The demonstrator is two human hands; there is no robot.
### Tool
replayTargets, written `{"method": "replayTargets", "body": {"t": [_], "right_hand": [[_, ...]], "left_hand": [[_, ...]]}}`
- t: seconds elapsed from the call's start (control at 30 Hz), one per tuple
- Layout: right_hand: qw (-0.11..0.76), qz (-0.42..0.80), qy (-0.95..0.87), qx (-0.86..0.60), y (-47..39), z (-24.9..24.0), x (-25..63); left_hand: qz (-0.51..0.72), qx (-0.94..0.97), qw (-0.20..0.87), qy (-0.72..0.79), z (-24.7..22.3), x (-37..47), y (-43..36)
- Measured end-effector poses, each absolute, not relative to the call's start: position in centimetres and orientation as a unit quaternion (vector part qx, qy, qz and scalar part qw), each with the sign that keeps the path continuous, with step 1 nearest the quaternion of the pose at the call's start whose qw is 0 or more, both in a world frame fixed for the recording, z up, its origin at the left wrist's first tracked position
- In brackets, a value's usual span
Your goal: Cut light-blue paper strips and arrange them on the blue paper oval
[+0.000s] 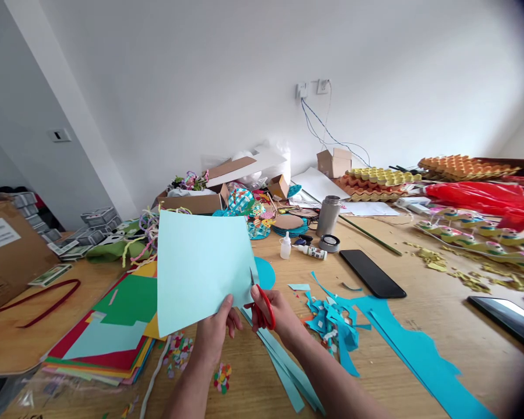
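Observation:
A sheet of pale blue paper (203, 262) is held up in front of me, gripped near its lower edge by my left hand (218, 326), thumb on the near side. My right hand (273, 314) holds red-handled scissors (268, 308), with the fingers in the loops. The blades point up at the sheet's right edge. Below my right hand, several pale blue paper strips (283, 366) lie on the table. Behind the sheet, a bright blue paper circle (265, 273) shows in part.
Left of the sheet lies a stack of coloured paper (126, 299). Blue scraps (332, 320), a black phone (372, 273), a glue bottle (312, 252) and a metal flask (329, 215) are to the right. Egg trays (379, 177) and craft pieces line the back.

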State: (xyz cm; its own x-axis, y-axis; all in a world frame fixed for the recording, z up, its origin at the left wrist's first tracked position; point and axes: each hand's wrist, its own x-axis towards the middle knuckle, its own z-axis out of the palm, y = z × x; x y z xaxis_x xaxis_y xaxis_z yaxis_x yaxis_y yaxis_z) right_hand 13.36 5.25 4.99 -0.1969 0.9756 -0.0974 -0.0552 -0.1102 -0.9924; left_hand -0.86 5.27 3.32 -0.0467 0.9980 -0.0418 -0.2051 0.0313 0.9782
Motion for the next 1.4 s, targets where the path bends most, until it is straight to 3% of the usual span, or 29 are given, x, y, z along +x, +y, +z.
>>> {"method": "replayTargets", "body": {"t": [0.37, 0.7, 1.4], "right_hand": [[0.427, 0.59, -0.52, -0.447, 5.1, 5.4, 13.5], [0.429, 0.59, -0.511, -0.455, 5.3, 4.8, 13.3], [0.443, 0.592, -0.496, -0.455, 5.7, 3.9, 13.2]], "left_hand": [[0.554, 0.364, 0.588, 0.464, 4.1, -0.5, 5.2], [0.52, 0.483, 0.467, 0.528, 2.0, -0.8, 5.3], [0.553, 0.405, 0.558, 0.467, 3.1, -0.3, 5.2]]}}
